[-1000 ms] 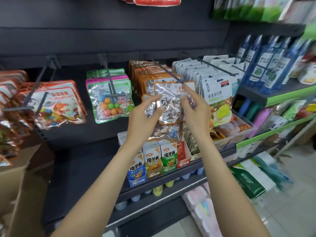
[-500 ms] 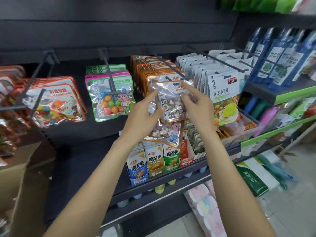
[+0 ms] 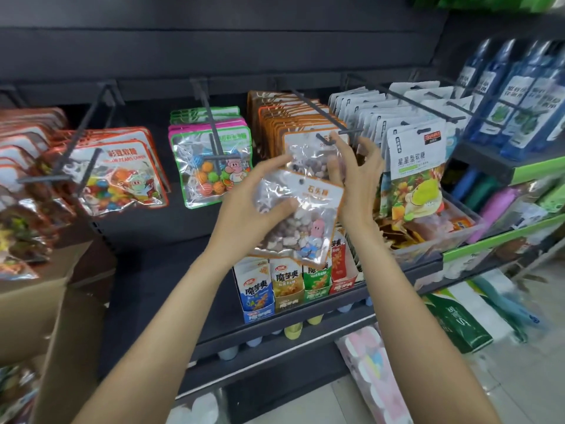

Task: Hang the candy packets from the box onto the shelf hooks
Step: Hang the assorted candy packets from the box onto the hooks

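- The dark metal shelf unit (image 3: 159, 270) with its black wire hooks fills everything beyond my hands.
- The brown cardboard box (image 3: 46, 301) stands well off to the left of my left hand, one flap open towards me.
- The row of orange-edged candy packets (image 3: 275, 123) hangs on the long black hook (image 3: 318, 113) just above and behind my hands; the front clear packet of that row (image 3: 308, 154) sits at the hook's tip.
- The white star-candy packets (image 3: 415, 166) hang just beside my right hand, on its right.
- The green-and-pink clear packets of round sweets (image 3: 211, 166) hang to the left of my left hand.
- The loose clear, orange-edged packet of pebble-like candies (image 3: 301, 215) lies tilted in my left hand, below the hook and in front of the hanging row, not on the hook.
- My left hand (image 3: 253, 206) grips that loose packet, thumb curled over its front face.
- My right hand (image 3: 357, 182) touches the front hanging packet near the hook's tip; its fingers are loosely spread and clasp nothing.
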Tool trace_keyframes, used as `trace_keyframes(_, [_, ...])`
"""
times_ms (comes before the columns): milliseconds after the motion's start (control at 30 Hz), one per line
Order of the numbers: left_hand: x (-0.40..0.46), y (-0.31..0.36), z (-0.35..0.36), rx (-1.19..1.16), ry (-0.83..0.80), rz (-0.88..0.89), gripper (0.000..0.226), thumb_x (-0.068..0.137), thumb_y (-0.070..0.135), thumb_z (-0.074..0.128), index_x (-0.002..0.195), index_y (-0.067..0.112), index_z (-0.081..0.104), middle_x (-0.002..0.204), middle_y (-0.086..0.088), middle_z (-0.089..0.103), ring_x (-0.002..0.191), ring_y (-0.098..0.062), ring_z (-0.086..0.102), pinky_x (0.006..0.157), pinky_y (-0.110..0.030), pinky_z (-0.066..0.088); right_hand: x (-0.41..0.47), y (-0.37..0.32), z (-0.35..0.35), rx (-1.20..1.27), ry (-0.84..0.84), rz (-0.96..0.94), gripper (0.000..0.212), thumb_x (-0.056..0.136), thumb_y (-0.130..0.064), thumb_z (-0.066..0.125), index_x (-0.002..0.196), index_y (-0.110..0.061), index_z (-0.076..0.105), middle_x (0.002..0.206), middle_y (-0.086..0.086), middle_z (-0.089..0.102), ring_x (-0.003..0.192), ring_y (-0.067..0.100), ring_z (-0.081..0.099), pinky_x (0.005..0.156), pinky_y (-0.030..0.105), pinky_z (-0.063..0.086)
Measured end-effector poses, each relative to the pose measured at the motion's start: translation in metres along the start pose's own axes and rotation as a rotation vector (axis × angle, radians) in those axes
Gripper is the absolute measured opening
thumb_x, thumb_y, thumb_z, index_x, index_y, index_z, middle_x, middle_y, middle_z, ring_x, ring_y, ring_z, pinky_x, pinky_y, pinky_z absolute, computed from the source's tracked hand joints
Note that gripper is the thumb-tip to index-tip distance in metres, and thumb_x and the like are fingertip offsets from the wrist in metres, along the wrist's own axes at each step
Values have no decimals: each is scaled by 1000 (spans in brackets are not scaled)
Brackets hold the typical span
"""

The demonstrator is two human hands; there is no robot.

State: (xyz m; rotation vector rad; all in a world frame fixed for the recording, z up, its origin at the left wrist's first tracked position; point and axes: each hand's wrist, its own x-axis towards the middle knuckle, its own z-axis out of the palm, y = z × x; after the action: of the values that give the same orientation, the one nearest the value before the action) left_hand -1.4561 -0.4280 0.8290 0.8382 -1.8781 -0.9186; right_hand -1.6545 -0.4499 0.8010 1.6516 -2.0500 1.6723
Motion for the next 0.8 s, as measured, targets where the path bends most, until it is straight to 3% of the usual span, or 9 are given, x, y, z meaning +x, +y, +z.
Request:
trace_keyframes(100, [16,0,18,-93,34,14,54,85,18,72,129,39,49,120,43,44,113,27,38,99,-7,35,-10,-1,-16,161,-56,58,31,93,-45,36,112,-69,38,150,10,36,140,25,28,115,44,24])
trace_keyframes(167, [26,-2,28,-122,47,-6,53,86,20,71,131,38,49,119,42,43,111,27,38,100,-10,35,-18,3,-24,92,-51,17,31,99,-36,43,126,-51,48,148,6,33,138,16,25,114,35,23])
trace_keyframes(233, [31,0,36,-143,71,-11,51,86,23,70,130,40,50,119,42,44,119,14,43,108,-27,38,-23,0,-34,178,-22,24,30,102,-30,40,128,-30,55,134,-1,47,126,4,38,107,26,31])
trace_keyframes(300, [36,3,41,-182,111,-14,50,86,24,70,129,40,50,119,39,45,126,3,43,110,-37,38,-23,-8,-49,441,-51,114,38,101,-39,32,122,-24,60,115,-8,64,110,2,57,94,23,44])
trace_keyframes(367, [40,4,45,-201,144,-5,52,87,23,70,133,35,50,122,33,46,124,5,42,110,-30,37,-22,-11,-61,584,-109,143,42,98,-51,34,124,-27,56,109,-3,69,102,8,65,85,24,50])
trace_keyframes(500, [46,-1,58,-175,172,33,51,90,20,66,136,29,48,122,32,45,109,26,40,96,-2,33,-20,-12,-61,449,-155,-15,42,96,-12,58,130,-28,39,84,-12,66,66,0,63,60,16,48])
trace_keyframes(633, [50,0,64,-141,224,105,44,92,16,62,134,26,53,130,22,52,108,-1,57,96,-31,51,-8,-8,-50,324,-28,-115,27,96,-4,50,119,-19,57,104,-17,62,74,16,59,65,26,47])
trace_keyframes(700, [53,1,62,-117,247,135,43,92,13,62,134,23,54,121,30,55,88,13,56,83,-15,52,-4,-9,-48,301,1,-110,32,98,-4,48,112,-28,62,108,-12,65,74,2,58,67,12,41])
trace_keyframes(800, [59,-4,58,-46,249,110,44,92,16,63,134,24,54,95,34,56,77,19,49,77,-7,44,2,-7,-43,298,-52,10,33,99,-8,47,114,-29,67,95,-13,64,70,-8,49,69,9,37])
